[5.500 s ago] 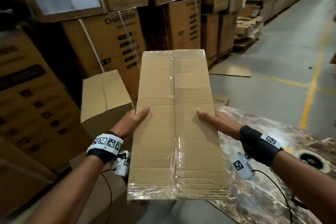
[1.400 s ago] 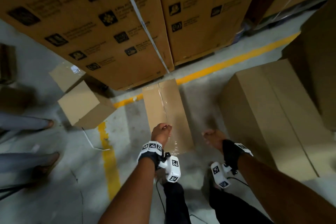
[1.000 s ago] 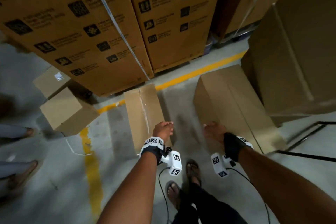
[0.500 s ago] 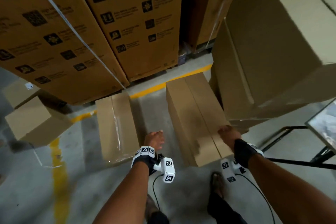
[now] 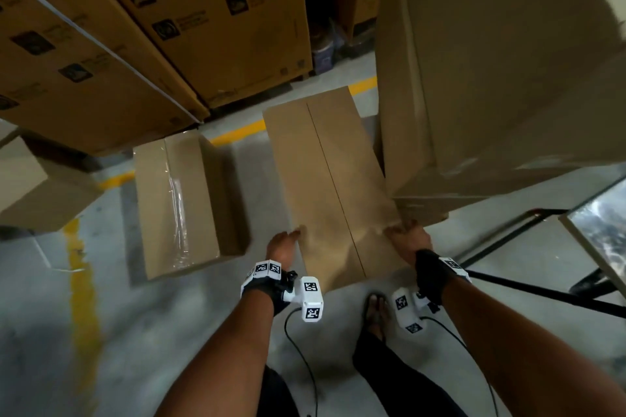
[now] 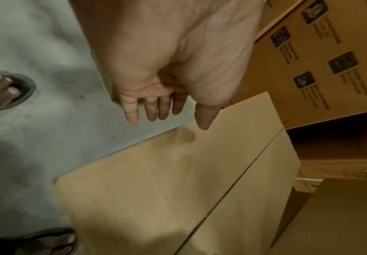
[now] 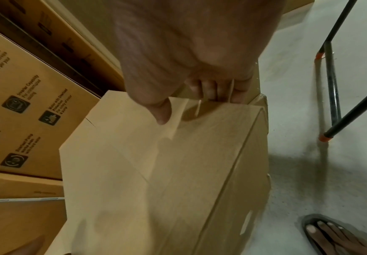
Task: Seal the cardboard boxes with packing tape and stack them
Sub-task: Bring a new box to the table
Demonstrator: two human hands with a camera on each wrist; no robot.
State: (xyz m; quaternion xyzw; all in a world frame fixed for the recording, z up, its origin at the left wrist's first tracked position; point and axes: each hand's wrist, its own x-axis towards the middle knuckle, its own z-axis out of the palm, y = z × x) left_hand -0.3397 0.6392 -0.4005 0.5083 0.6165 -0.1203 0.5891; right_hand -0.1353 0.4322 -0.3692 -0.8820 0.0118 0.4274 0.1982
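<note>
Untaped cardboard box lay on concrete floor, flap seam bare, beside taped box. Right hand curled over far right edge, thumb on top. Left hand hung spread at left edge, gripping nothing. Step judged: pick-up for sealing. Next needed left-hand grip, then level lift.

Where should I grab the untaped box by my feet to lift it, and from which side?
Judging by its pose, take the untaped box by its two long sides near the close end, one hand each. It is long and narrow, and a tall carton crowds its far right side. The right hand already hooks that edge; the left hand hangs open beside the other. Keep palms under the bottom edges, since the centre seam is unsealed.
</note>
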